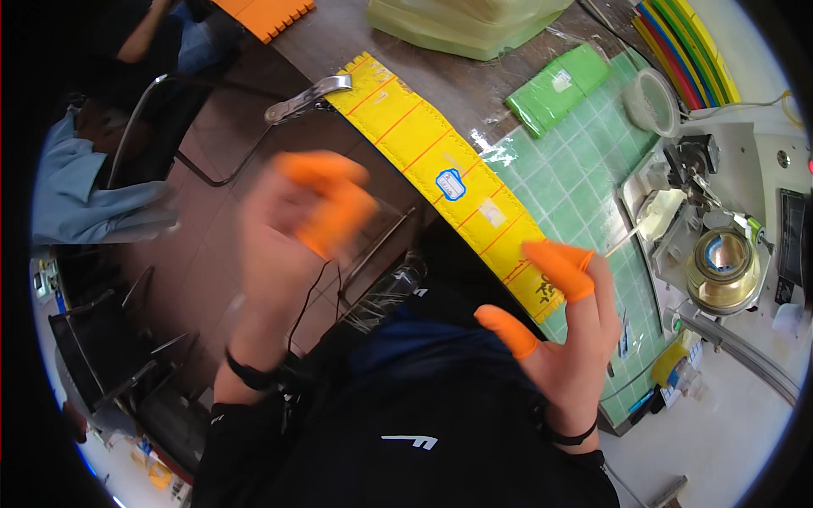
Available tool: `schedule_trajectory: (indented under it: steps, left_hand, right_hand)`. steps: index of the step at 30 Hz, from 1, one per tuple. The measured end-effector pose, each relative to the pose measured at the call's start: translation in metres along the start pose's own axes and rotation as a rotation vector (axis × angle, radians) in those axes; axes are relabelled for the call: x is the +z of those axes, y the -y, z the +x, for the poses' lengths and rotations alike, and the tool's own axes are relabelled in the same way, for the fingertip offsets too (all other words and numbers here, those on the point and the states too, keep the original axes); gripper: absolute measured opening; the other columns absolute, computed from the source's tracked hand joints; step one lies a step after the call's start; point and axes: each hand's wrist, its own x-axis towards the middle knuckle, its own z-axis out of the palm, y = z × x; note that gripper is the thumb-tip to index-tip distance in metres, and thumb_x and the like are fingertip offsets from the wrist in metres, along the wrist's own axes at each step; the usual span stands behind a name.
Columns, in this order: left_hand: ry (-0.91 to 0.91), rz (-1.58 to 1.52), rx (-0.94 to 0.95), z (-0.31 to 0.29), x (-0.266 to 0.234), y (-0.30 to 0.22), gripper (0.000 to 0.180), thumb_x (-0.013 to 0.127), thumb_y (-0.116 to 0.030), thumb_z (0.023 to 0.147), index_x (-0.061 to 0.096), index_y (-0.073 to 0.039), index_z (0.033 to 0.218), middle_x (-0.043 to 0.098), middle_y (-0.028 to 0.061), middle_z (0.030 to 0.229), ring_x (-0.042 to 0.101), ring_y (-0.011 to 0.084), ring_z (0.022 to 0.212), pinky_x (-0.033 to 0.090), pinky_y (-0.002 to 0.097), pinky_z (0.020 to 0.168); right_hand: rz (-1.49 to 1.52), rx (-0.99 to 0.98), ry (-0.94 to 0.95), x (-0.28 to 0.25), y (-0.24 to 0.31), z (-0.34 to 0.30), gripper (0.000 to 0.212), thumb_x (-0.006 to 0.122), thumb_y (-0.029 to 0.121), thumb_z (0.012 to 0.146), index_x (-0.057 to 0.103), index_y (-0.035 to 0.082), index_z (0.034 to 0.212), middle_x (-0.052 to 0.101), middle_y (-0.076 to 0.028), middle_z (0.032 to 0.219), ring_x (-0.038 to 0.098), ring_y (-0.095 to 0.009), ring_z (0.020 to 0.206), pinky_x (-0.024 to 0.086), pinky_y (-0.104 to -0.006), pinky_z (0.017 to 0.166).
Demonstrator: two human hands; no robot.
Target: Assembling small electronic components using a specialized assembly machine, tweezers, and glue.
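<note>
My left hand (292, 233) is raised in front of me, blurred by motion, with orange finger cots on its fingertips and nothing in it. My right hand (572, 326) is also lifted, fingers apart, with orange cots on the thumb and forefinger, empty. It hovers over the near end of a long yellow strip (440, 169) with red lines and a small blue-edged label, which lies along the edge of the workbench. Both hands are above the strip's level and touch nothing.
A green gridded cutting mat (584, 182) covers the bench. On it lie a green packet (559, 89) and a roll of clear tape (652, 102). A metal machine with a brass part (720, 271) stands to the right. A seated person (93, 182) is at left.
</note>
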Motion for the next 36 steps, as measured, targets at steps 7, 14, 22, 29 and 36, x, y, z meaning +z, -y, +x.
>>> schedule_trajectory:
  steps: [7, 14, 22, 29, 36]
  left_hand:
    - [-0.85, 0.907, 1.039, -0.014, -0.196, -0.117, 0.029, 0.062, 0.015, 0.091, 0.069, 0.009, 0.119, 0.074, 0.0193, 0.119, 0.073, 0.0238, 0.109, 0.058, 0.0314, 0.097]
    - [-0.224, 1.195, 0.946, 0.034, -0.031, -0.019, 0.035, 0.08, 0.007, 0.074, 0.078, -0.002, 0.109, 0.073, 0.0083, 0.097, 0.066, 0.0128, 0.073, 0.051, 0.0232, 0.061]
    - [-0.145, 0.881, 0.727, 0.06, -0.006, 0.022, 0.027, 0.077, 0.007, 0.077, 0.078, -0.003, 0.102, 0.065, 0.004, 0.09, 0.054, 0.0112, 0.062, 0.045, 0.024, 0.056]
    - [-0.203, 0.905, 0.696, 0.063, -0.002, 0.026, 0.025, 0.078, 0.007, 0.078, 0.077, -0.004, 0.1, 0.064, 0.0022, 0.082, 0.052, 0.0104, 0.059, 0.042, 0.0238, 0.055]
    - [-0.182, 1.002, 0.727, 0.065, 0.001, 0.023, 0.024, 0.079, 0.005, 0.078, 0.075, -0.005, 0.099, 0.067, 0.0018, 0.087, 0.049, 0.0097, 0.055, 0.04, 0.0233, 0.052]
  right_hand:
    - [-0.16, 0.168, 0.273, 0.002, -0.019, -0.012, 0.087, 0.087, 0.004, 0.067, 0.051, 0.004, 0.146, 0.054, -0.019, 0.137, 0.055, -0.039, 0.117, 0.046, -0.0472, 0.101]
    - [-0.16, 0.196, 0.207, 0.01, -0.025, -0.017, 0.081, 0.084, 0.001, 0.068, 0.055, 0.006, 0.144, 0.057, -0.017, 0.135, 0.056, -0.038, 0.117, 0.047, -0.0463, 0.099]
    - [-0.114, 0.161, 0.218, 0.007, -0.029, -0.017, 0.08, 0.085, 0.004, 0.068, 0.057, 0.007, 0.142, 0.057, -0.015, 0.135, 0.057, -0.037, 0.115, 0.048, -0.0462, 0.098]
    - [-0.093, 0.155, 0.229, 0.004, -0.033, -0.016, 0.081, 0.087, 0.006, 0.067, 0.057, 0.008, 0.142, 0.057, -0.015, 0.135, 0.057, -0.037, 0.114, 0.048, -0.0461, 0.098]
    - [-0.068, 0.149, 0.244, 0.002, -0.038, -0.012, 0.08, 0.087, 0.008, 0.068, 0.057, 0.007, 0.142, 0.057, -0.015, 0.134, 0.057, -0.037, 0.115, 0.047, -0.046, 0.098]
